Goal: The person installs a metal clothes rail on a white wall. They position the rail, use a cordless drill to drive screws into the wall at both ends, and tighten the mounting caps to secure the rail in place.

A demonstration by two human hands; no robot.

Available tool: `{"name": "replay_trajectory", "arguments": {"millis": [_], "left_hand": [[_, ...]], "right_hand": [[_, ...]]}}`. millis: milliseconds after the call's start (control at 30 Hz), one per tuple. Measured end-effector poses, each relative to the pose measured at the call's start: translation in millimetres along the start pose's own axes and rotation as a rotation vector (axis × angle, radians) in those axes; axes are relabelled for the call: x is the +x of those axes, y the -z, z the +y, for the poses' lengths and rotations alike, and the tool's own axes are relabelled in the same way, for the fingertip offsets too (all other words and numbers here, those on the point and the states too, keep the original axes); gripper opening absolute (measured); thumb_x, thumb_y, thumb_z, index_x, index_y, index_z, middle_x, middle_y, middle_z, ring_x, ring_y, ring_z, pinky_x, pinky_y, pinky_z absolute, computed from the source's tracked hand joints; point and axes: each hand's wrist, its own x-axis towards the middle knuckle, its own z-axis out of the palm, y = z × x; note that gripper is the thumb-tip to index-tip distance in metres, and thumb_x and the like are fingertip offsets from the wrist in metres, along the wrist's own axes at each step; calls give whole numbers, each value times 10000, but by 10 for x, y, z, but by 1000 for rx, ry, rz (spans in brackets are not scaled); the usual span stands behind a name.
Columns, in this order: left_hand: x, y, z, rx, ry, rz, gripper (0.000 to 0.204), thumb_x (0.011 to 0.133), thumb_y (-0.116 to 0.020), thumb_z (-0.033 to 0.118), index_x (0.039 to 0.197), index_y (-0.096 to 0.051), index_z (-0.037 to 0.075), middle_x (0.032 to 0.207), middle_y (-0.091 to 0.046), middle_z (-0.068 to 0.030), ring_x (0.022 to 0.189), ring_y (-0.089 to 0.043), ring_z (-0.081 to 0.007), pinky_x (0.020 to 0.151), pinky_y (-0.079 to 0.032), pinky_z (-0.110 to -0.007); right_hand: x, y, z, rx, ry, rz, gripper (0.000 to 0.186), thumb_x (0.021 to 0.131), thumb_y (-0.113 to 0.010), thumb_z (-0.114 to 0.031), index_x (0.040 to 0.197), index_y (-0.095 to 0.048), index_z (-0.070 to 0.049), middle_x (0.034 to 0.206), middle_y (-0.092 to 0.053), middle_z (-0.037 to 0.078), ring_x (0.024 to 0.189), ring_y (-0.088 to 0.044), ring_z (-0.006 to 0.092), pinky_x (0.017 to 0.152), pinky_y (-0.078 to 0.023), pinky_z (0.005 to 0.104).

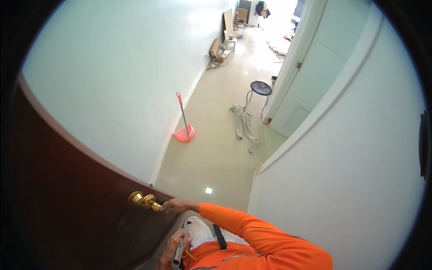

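Observation:
A dark brown door (85,193) stands at my left, with a gold door handle (146,200) near its edge. My right hand (177,205), in an orange sleeve, is at the door's edge beside the handle's tip. Its fingers are bent together, and whatever they may hold is hidden. Close to my body, my left hand (177,243) is closed around a grey metal tube-like tool (178,255). A thin yellow pencil-like stick (189,254) also sticks out at this hand.
A red dustpan (184,133) with a long handle stands by the left wall. Ahead, a grey cloth (243,126) lies on the tiled floor beside a black round stool (261,88). A white door (310,85) is at the right. Boxes and boards (218,48) line the far left wall.

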Motion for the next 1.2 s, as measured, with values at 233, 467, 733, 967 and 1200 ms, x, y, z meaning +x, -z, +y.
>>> {"name": "replay_trajectory", "arguments": {"millis": [233, 467, 733, 967, 1200], "left_hand": [[458, -296, 408, 37, 44, 93, 205, 1021, -633, 204, 920, -576, 35, 860, -628, -49, 704, -646, -130, 644, -524, -303], [909, -311, 641, -24, 40, 64, 197, 1000, -667, 170, 903, -565, 32, 902, -606, -67, 719, -621, -135, 637, -510, -292], [1192, -776, 967, -45, -23, 199, 173, 968, -699, 122, 909, -562, 33, 956, -579, -80, 757, -587, -140, 634, -483, -285], [1432, -1337, 1147, -51, 43, 393, 191, 953, -717, 133, 933, -560, 26, 912, -563, -92, 777, -570, -222, 698, -479, -350], [1465, -1619, 1113, 64, -97, 634, 242, 949, -732, 173, 916, -538, 31, 869, -526, -113, 801, -559, -312, 745, -463, -414]], "right_hand": [[175, 212, 203, -50, 106, -220, 423, 916, -611, -111, 1314, -602, 31, 1042, -643, 185, 819, -720, 288, 773, -568, 447], [272, 386, 174, -214, 75, -435, 499, 896, -602, -78, 1382, -577, 32, 1158, -639, 229, 933, -714, 345, 804, -555, 471], [-12, 289, 316, -382, 348, -613, 682, 828, -598, -49, 1506, -523, -46, 1129, -719, 219, 1070, -694, 340, 938, -535, 456], [-475, 41, 355, -428, 453, -848, 527, 940, -652, -241, 1452, -603, -127, 1209, -719, 194, 1115, -693, 339, 958, -545, 465], [-70, 831, 1, -509, 483, -966, 416, 1010, -612, -305, 1366, -680, -102, 1228, -756, 104, 1058, -747, 273, 927, -569, 421]]}}
